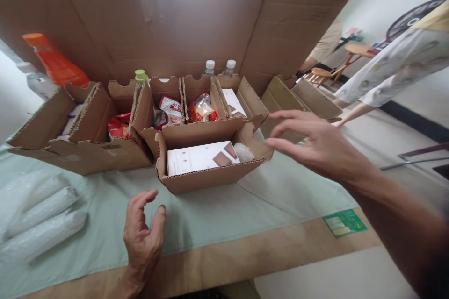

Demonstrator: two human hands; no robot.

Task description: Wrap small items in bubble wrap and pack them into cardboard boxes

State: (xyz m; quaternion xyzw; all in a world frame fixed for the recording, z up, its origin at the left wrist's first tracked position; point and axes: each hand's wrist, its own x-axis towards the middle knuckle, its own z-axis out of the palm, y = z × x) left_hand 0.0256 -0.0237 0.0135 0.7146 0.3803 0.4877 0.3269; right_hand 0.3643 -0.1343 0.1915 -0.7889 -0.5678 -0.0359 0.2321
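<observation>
In front of me an open cardboard box (206, 184) stands lengthwise on the pale green cloth. Inside it lie a white carton (196, 158) with brown squares printed on it and some crumpled clear plastic (244, 152). My left hand (144, 231) is raised to the left of this box and nearer to me, thumb and fingers apart, holding nothing. My right hand (305, 142) hovers just off the box's right end, its fingers stretched out and apart from the thumb, with nothing between them. Whether its fingertips touch the box edge I cannot tell.
Behind stand several cardboard boxes (108, 161) holding red snack packets (121, 126) and another white carton (233, 102). An orange bottle (58, 63) leans at the left. Bubble-wrap rolls (45, 229) lie left. A tall cardboard panel (196, 18) closes the back; a person's legs (396, 65) show right.
</observation>
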